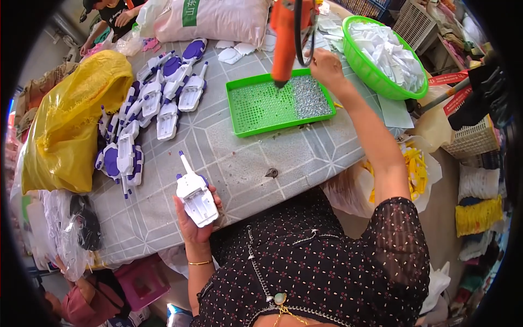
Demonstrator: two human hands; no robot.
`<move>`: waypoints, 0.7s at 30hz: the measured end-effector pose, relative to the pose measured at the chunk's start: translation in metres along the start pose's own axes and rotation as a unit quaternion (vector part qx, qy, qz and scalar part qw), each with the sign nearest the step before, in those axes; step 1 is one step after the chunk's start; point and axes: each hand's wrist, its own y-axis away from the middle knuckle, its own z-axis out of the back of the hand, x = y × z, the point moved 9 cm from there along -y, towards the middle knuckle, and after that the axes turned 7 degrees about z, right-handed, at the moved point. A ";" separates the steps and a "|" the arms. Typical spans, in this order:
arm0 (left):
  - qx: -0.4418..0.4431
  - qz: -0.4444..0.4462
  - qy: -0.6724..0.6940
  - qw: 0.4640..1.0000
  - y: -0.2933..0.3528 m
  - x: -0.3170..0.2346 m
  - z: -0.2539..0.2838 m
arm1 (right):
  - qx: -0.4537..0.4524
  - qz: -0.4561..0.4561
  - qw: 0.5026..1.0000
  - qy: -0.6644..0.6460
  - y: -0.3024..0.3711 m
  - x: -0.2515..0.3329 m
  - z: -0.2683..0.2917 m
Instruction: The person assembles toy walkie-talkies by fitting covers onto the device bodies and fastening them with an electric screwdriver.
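- The left hand (197, 220) is closed around a white moulded plastic toy part (196, 195), flat-bodied with a thin stem pointing away from the person; a purple piece shows beneath it. It is held at the near edge of the counter (239, 158).
- The right hand (326, 66) is raised and wrapped around the black cable loop beside an orange powered screwdriver (286, 41), smooth and tapering, hanging tip-down.
- The screwdriver tip sits over one shallow green plastic tray (256, 109), rectangular, with a perforated floor; small grey metal screws (310, 97) pile on its right half, while the left half is bare.
- The counter wears a grey cloth printed with pale geometric lines; the stretch between the held part and the tray is open, save one small dark fitting (271, 173).
- To the left, a heap of like white-and-purple parts (147, 114) runs in a curved row; too overlapped to count exactly.
- One crumpled yellow plastic bag (68, 125) bulges at the counter's left edge.
- One round green mesh basket (384, 54) at the far right holds white flat plastic pieces, overhanging the counter's edge.
- One large pale woven sack (218, 19) lies along the far edge.
- Another person's hands (125, 16) show at the far left corner.
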 end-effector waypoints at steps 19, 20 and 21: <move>0.034 -0.018 -0.009 0.999 0.003 -0.003 0.000 | -0.037 -0.162 0.980 -0.114 0.119 -0.025 0.120; 0.030 -0.028 -0.017 0.999 0.005 -0.005 -0.003 | -0.031 -0.173 0.963 -0.204 0.132 0.005 0.120; 0.032 -0.030 -0.022 0.999 0.006 -0.006 -0.005 | 0.001 -0.186 0.914 -0.360 0.136 0.057 0.118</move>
